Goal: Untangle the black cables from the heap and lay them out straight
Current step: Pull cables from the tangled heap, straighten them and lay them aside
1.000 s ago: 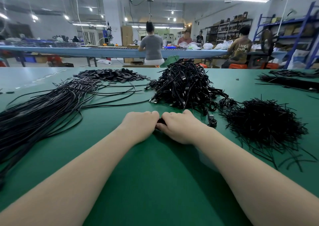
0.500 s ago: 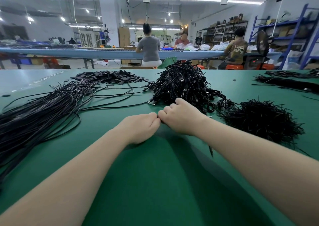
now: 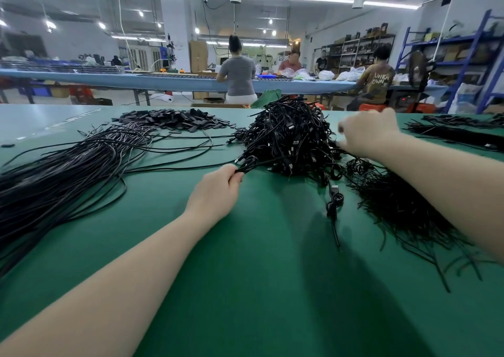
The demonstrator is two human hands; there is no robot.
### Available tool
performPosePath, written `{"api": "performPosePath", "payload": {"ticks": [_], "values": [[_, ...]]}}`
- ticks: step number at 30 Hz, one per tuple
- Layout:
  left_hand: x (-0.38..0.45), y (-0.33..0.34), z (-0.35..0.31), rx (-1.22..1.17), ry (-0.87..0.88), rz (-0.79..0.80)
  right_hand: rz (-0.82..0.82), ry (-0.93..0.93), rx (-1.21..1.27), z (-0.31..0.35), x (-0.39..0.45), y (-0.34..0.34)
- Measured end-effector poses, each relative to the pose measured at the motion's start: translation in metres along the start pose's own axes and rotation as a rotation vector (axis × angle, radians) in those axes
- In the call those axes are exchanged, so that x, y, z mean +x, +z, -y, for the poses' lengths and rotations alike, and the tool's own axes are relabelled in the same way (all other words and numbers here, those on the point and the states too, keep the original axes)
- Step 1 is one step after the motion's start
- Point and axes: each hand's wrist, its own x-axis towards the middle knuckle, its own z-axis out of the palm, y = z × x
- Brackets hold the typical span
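Cables: one tangled heap (image 3: 289, 138). Left hand (image 3: 218, 193) pinches one strand; right hand (image 3: 368, 133), blurred, grip unclear.

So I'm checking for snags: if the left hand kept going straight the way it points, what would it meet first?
Probably the tangled heap: the left hand, pinching a cable end, points up-right at its near edge, though depth is unclear.
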Motion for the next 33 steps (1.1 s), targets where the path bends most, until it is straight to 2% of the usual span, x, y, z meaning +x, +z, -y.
{"api": "performPosePath", "payload": {"ticks": [2, 4, 14, 17, 21, 24, 28, 33], "values": [[0.0, 0.002, -0.002, 0.028, 0.032, 0.007, 0.239, 0.009, -0.02, -0.004, -0.003, 0.016], [0.0, 0.004, -0.003, 0.044, 0.05, 0.031, 0.328, 0.007, 0.011, 0.0, -0.008, 0.034], [0.007, 0.006, -0.002, 0.052, 0.029, 0.069, 0.162, 0.145, 0.009, 0.011, -0.011, 0.065], [0.007, 0.007, -0.005, 0.037, 0.003, 0.061, 0.219, 0.218, 0.138, 0.006, -0.008, 0.06], [0.006, 0.007, -0.005, 0.015, -0.018, 0.043, 0.348, 0.153, 0.175, -0.002, -0.008, 0.048], [0.006, 0.007, -0.004, 0.018, -0.009, 0.043, 0.331, 0.135, 0.187, -0.006, -0.01, 0.043], [0.009, 0.008, -0.001, -0.021, -0.03, 0.075, 0.212, 0.085, 0.496, -0.015, -0.01, 0.033], [0.012, 0.011, 0.005, -0.263, -0.121, 0.209, -0.43, -0.12, 0.826, 0.012, -0.03, 0.005]]}}
